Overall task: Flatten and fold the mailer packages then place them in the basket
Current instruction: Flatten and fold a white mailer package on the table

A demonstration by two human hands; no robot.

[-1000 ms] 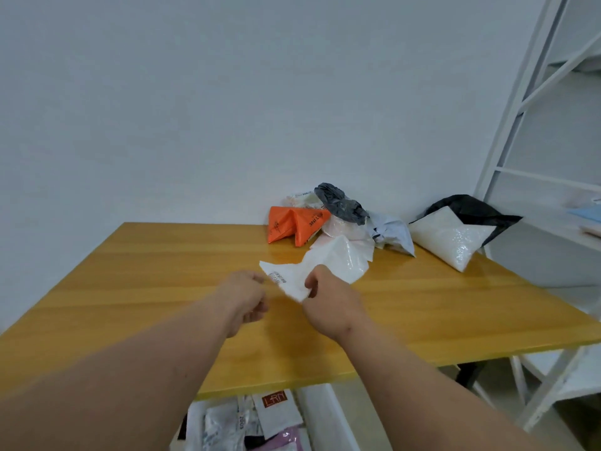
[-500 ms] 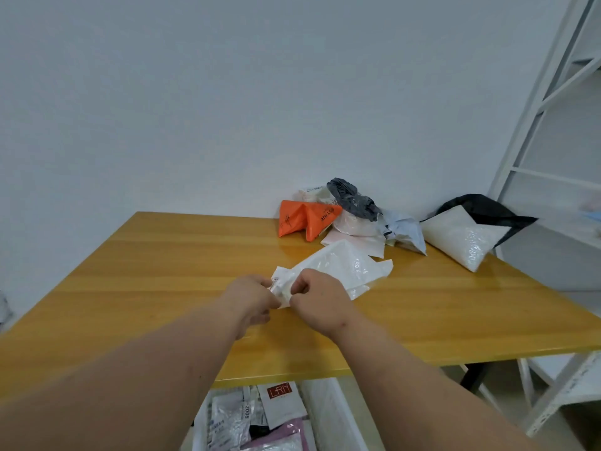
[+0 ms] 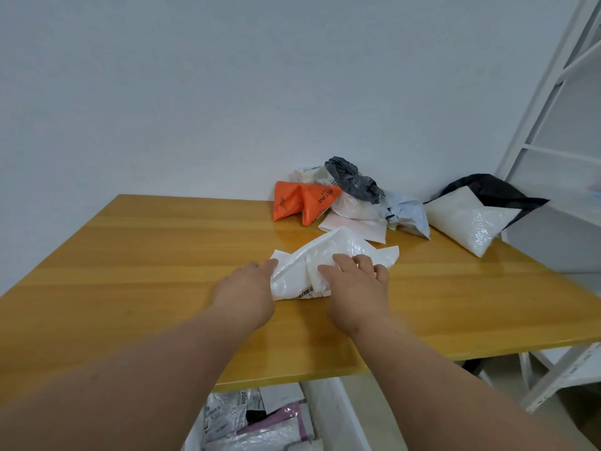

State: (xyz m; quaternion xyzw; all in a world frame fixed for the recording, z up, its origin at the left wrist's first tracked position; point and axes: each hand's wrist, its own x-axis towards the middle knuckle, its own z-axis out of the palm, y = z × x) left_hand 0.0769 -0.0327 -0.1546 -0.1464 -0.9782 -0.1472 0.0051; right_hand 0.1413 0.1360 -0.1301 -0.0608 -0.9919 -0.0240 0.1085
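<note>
A white mailer is lying crumpled on the wooden table, near the middle and a little toward the far side. Both hands are resting on it. The right hand is pressing down on the mailer's right half with its fingers spread and fairly straight — it is gripping nothing. The left hand is sitting at the mailer's left edge, thumb lying along the plastic; its other fingers are hidden behind the hand, so I cannot tell whether they are curling round the edge or just touching it. A strip of printed label is showing at the mailer's near edge, between the two hands.

Behind it, against the wall, a heap of unfolded mailers is waiting: an orange mailer, a dark grey mailer on top, a pale pink mailer lying flat just beyond the white one, and a light grey mailer. Further right, well apart from the hands, a bubble mailer is leaning on a black bag.

Below the table's near edge, a white basket is holding flattened mailers — clear, white and pink ones. A white shelf frame is standing at the right.
</note>
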